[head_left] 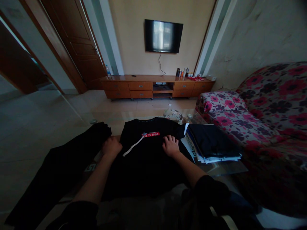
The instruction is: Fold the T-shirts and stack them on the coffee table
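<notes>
A black T-shirt [148,166] with a red and white chest print and a pale strip lies spread, neckline away from me, on a glass table. At its left edge my left hand [112,146] is closed, its fingers curled at the sleeve side and partly hidden. My right hand [171,145] rests on the right part of the chest, fingers slightly bent and apart. Left of my left hand lies a long dark garment [69,163]. Beyond my right hand sits a stack of folded clothes [213,140], black on top with white and blue layers below.
The glass tabletop [230,167] shows its edge on the right. A flowered sofa [259,118] stands close on the right. Across the floor is a wooden TV cabinet [141,86] with bottles and cans on it, under a wall-mounted television [163,36].
</notes>
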{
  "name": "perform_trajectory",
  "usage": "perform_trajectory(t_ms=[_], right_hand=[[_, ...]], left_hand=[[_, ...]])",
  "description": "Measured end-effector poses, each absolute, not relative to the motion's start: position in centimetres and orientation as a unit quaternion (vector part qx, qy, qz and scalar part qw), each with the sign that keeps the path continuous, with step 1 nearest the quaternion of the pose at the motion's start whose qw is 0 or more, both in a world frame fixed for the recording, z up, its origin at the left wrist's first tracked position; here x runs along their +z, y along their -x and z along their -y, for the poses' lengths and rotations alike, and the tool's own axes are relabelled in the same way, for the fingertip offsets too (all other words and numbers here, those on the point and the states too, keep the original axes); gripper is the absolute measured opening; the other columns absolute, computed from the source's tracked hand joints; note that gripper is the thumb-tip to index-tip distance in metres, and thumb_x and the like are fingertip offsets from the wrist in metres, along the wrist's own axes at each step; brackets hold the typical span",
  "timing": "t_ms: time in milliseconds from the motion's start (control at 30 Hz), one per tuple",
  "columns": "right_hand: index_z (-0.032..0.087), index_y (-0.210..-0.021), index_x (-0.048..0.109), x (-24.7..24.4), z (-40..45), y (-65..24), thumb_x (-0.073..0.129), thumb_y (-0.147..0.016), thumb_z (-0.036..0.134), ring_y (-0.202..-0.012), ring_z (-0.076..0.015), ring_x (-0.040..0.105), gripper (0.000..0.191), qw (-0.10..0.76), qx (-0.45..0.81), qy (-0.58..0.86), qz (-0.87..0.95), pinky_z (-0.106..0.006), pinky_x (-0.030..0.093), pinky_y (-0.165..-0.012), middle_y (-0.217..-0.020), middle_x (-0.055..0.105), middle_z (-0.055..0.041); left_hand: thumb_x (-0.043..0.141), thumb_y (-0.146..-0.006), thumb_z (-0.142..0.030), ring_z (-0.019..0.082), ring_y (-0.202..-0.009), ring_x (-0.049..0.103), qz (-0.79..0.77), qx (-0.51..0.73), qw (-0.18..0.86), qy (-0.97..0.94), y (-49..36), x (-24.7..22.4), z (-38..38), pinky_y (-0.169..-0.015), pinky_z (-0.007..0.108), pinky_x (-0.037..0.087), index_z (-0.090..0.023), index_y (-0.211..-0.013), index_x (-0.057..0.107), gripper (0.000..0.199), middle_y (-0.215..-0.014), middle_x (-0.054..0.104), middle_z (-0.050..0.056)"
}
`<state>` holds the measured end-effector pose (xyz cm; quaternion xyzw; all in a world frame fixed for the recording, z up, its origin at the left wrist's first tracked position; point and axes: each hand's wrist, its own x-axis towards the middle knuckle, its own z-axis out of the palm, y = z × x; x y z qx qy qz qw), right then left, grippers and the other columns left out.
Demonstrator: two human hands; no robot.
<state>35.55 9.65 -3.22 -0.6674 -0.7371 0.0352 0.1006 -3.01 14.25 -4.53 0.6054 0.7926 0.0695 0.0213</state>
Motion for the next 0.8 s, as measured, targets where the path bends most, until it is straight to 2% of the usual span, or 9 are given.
perform_trajectory(t_ms=[100, 200, 300, 467, 633, 733, 800], right_hand=[[0.028, -0.139, 0.051, -3.5, -9.8, -35.4, 0.042, -0.101, 0.042, -0.132, -0.0318, 0.038, 0.042, 0.101, 0.034, 0.671, 0.734, -0.050, 0.029, -0.109, -0.149, 0.046, -0.0118], [0.028, -0.139, 0.052, -3.9, -10.0, -35.3, 0.042, -0.101, 0.042, -0.132, -0.0316, 0.039, 0.042, 0.108, 0.028, 0.670, 0.734, -0.050, 0.029, -0.109, -0.149, 0.046, -0.0115], [0.029, -0.138, 0.052, -4.2, -10.4, -35.3, 0.042, -0.101, 0.042, -0.132, -0.0312, 0.039, 0.041, 0.111, 0.022, 0.668, 0.736, -0.050, 0.029, -0.108, -0.148, 0.047, -0.0114], [0.029, -0.137, 0.053, -4.6, -10.9, -35.3, 0.042, -0.101, 0.043, -0.132, -0.0313, 0.040, 0.040, 0.112, 0.016, 0.669, 0.734, -0.049, 0.030, -0.107, -0.148, 0.048, -0.0116], [0.030, -0.136, 0.054, -4.7, -11.0, -35.2, 0.044, -0.100, 0.043, -0.133, -0.0322, 0.038, 0.040, 0.116, 0.032, 0.673, 0.730, -0.050, 0.029, -0.109, -0.148, 0.048, -0.0110], [0.030, -0.135, 0.054, -4.7, -11.7, -35.7, 0.046, -0.099, 0.044, -0.131, -0.0319, 0.040, 0.040, 0.135, 0.059, 0.674, 0.724, -0.048, 0.032, -0.108, -0.147, 0.047, -0.0105], [0.025, -0.139, 0.050, -4.5, -13.0, -36.6, 0.044, -0.099, 0.042, -0.130, -0.0333, 0.043, 0.044, 0.169, 0.055, 0.721, 0.670, -0.047, 0.036, -0.106, -0.148, 0.043, -0.0143]], left_hand=[[0.042, -0.093, -0.035, 0.039, -0.133, 0.053, -0.714, 0.115, -0.039, -0.689, 1.8, -5.0, -15.5, -0.109, 0.050, 0.042, -0.007, -0.134, 0.060, 0.053, -0.141, 0.057, 0.027], [0.037, -0.098, -0.036, 0.030, -0.149, 0.037, -0.651, 0.133, -0.007, -0.747, 0.5, -6.2, -17.5, -0.121, 0.043, 0.030, -0.011, -0.148, 0.048, 0.058, -0.160, 0.042, 0.017], [0.035, -0.100, -0.041, 0.029, -0.155, 0.026, -0.646, 0.116, 0.029, -0.753, -0.1, -7.9, -19.4, -0.124, 0.047, 0.023, -0.015, -0.155, 0.041, 0.062, -0.166, 0.032, 0.012], [0.032, -0.100, -0.052, 0.029, -0.156, 0.021, -0.681, 0.107, 0.052, -0.723, 0.6, -10.0, -22.0, -0.125, 0.050, 0.020, -0.014, -0.160, 0.033, 0.071, -0.169, 0.024, 0.013], [0.028, -0.100, -0.057, 0.030, -0.157, 0.017, -0.711, 0.112, 0.039, -0.694, 0.9, -10.5, -22.8, -0.124, 0.059, 0.017, -0.019, -0.162, 0.030, 0.073, -0.171, 0.018, 0.011], [0.029, -0.100, -0.055, 0.031, -0.156, 0.020, -0.710, 0.107, 0.024, -0.695, 0.6, -10.2, -22.3, -0.124, 0.060, 0.013, -0.019, -0.160, 0.035, 0.070, -0.169, 0.024, 0.013], [0.031, -0.100, -0.053, 0.033, -0.155, 0.023, -0.706, 0.113, 0.000, -0.699, 0.1, -9.7, -21.7, -0.124, 0.059, 0.009, -0.016, -0.157, 0.040, 0.069, -0.167, 0.029, 0.016]])
